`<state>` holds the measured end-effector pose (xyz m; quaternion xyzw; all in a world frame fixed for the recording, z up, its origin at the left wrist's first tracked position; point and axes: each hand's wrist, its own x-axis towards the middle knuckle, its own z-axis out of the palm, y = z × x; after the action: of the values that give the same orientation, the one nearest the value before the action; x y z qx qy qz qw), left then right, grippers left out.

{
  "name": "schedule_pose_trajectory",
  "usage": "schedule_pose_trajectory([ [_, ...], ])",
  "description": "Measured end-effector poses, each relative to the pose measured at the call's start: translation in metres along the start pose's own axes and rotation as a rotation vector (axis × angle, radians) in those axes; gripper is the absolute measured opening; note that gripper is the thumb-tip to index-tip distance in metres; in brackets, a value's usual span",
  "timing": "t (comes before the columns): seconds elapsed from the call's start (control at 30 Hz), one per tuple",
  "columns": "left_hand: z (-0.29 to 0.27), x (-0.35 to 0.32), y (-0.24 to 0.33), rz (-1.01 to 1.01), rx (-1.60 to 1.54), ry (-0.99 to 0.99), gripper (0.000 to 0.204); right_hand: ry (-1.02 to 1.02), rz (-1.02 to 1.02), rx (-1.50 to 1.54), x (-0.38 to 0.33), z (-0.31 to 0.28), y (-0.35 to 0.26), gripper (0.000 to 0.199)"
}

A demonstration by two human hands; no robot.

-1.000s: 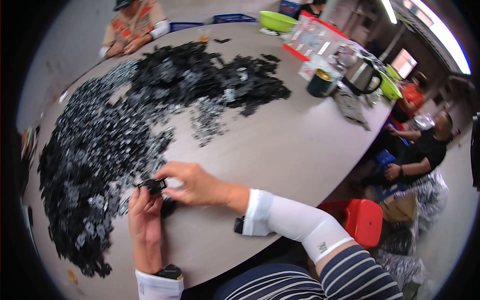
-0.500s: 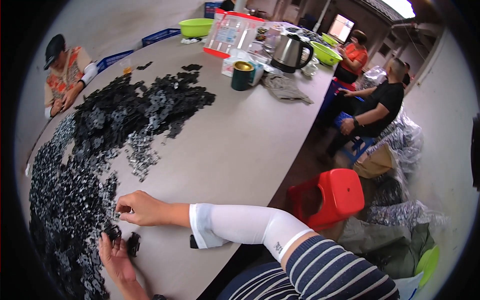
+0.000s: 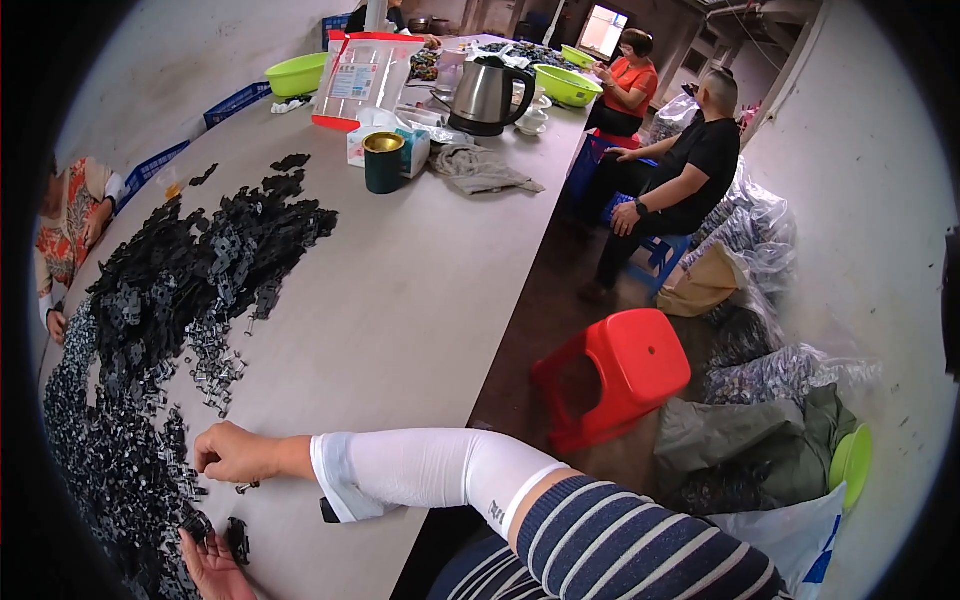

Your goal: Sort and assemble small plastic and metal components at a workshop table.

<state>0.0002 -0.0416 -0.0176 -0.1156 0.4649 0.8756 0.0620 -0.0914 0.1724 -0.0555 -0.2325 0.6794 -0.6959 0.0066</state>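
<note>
A wide heap of small black plastic parts [image 3: 190,290] covers the left of the long grey table [image 3: 400,300]. My right hand [image 3: 232,453], in a white sleeve, rests at the heap's near edge with its fingers curled down onto the table. A small metal clip [image 3: 246,487] lies just below it. My left hand [image 3: 208,570] shows only partly at the bottom edge, its fingers on a black plastic part [image 3: 196,526]. A second black part [image 3: 238,540] lies right beside it.
A dark green cup [image 3: 383,163], an electric kettle [image 3: 485,97], a grey cloth [image 3: 485,170], a red-edged box [image 3: 360,80] and green bowls [image 3: 297,73] stand at the far end. One person [image 3: 70,225] works at the left, two others [image 3: 690,165] sit at the right. A red stool [image 3: 620,375] and bags [image 3: 760,440] are on the floor.
The view has swung right and up the table. My right hand has left the part held at my left hand and moved to the heap's edge.
</note>
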Motion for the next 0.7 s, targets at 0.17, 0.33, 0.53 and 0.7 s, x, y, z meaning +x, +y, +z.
schedule_pose_trajectory([
  [0.17,-0.001,0.001,0.0,-0.019,-0.017,-0.017,0.026,-0.006,-0.001,-0.03,-0.001,-0.001,-0.002,0.012],
  [0.33,-0.011,0.005,0.0,-0.031,-0.028,-0.044,0.025,-0.005,-0.001,-0.029,-0.002,-0.001,-0.002,0.013],
  [0.53,0.0,0.0,0.0,-0.002,0.015,-0.023,0.024,-0.02,-0.008,-0.043,-0.001,-0.003,-0.004,0.013],
  [0.7,0.001,0.0,0.001,-0.014,0.005,-0.042,0.027,-0.021,0.017,-0.035,-0.003,-0.003,-0.008,0.012],
])
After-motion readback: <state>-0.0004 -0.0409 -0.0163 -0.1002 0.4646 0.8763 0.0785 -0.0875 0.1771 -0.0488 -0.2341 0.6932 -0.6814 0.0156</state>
